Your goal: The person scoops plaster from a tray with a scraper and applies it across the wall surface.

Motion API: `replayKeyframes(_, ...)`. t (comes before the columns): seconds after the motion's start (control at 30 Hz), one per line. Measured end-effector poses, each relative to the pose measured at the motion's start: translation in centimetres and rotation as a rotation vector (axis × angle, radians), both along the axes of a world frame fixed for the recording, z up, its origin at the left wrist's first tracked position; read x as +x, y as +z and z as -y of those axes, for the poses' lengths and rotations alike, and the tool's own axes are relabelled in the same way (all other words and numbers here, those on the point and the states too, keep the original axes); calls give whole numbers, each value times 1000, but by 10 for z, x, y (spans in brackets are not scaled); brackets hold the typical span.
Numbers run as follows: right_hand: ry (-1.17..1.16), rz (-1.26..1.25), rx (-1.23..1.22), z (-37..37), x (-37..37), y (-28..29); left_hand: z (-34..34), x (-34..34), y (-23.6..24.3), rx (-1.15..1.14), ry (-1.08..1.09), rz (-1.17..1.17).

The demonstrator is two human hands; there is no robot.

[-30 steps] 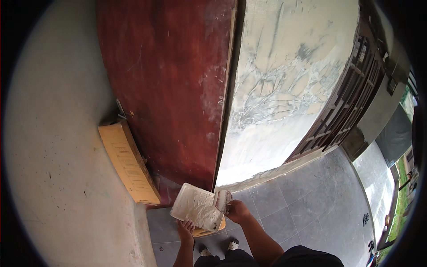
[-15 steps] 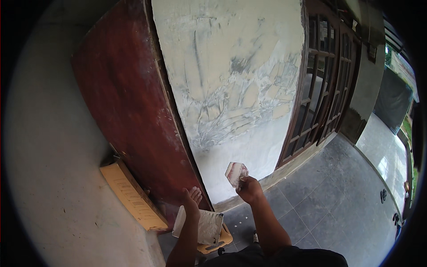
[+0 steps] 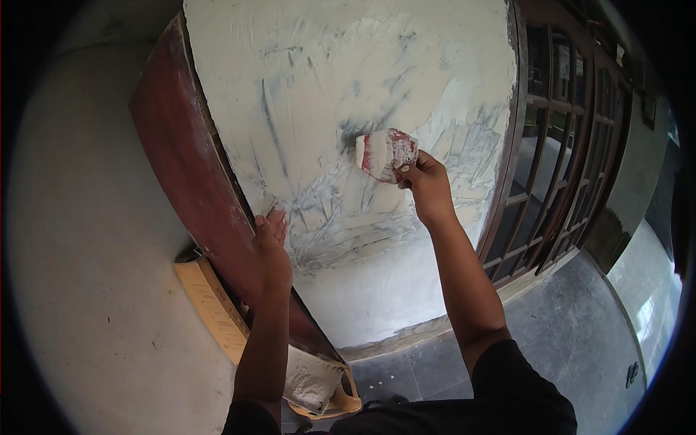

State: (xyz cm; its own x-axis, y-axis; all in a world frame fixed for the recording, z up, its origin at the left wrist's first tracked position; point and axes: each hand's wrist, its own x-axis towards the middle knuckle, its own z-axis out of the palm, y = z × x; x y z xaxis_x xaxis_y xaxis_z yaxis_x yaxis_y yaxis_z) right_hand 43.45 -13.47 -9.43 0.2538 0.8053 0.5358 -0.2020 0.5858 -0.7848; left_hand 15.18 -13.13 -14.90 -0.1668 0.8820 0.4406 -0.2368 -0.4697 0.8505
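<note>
A red putty spreader point(image 3: 377, 156), flat and many-sided with white putty smeared over it, is gripped by its right edge in my right hand point(image 3: 426, 181). It is held up at the wall point(image 3: 319, 94), whose patchy cream and grey coat shows streaks and ridges; whether its edge touches the surface I cannot tell. My left hand point(image 3: 271, 235) is raised with fingers stretched out, near the wall's left edge and beside the dark red door panel point(image 3: 188, 138). Below my left forearm is a whitish tray point(image 3: 312, 380) of putty, on a yellow stool point(image 3: 351, 402).
A long tan cardboard box point(image 3: 210, 312) leans at the left plain wall point(image 3: 94, 217). Brown-framed windows point(image 3: 536, 145) stand right of the coated wall. Grey floor tiles point(image 3: 449, 370) lie below, with small white bits near the stool and dark sandals point(image 3: 632, 373) far right.
Both hands have risen, the right one carrying the spreader from low down to the middle of the coated wall. My left hand has moved from above the tray to the wall's left edge.
</note>
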Motion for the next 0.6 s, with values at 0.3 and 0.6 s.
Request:
replayKeyframes(0.3, -1015, 756, 556, -12, -26, 18, -33, -42, 12, 132, 277, -49)
replayKeyframes(0.6, -1140, 1156, 717, -58, -50, -46, -30, 31, -4, 742, 209, -653)
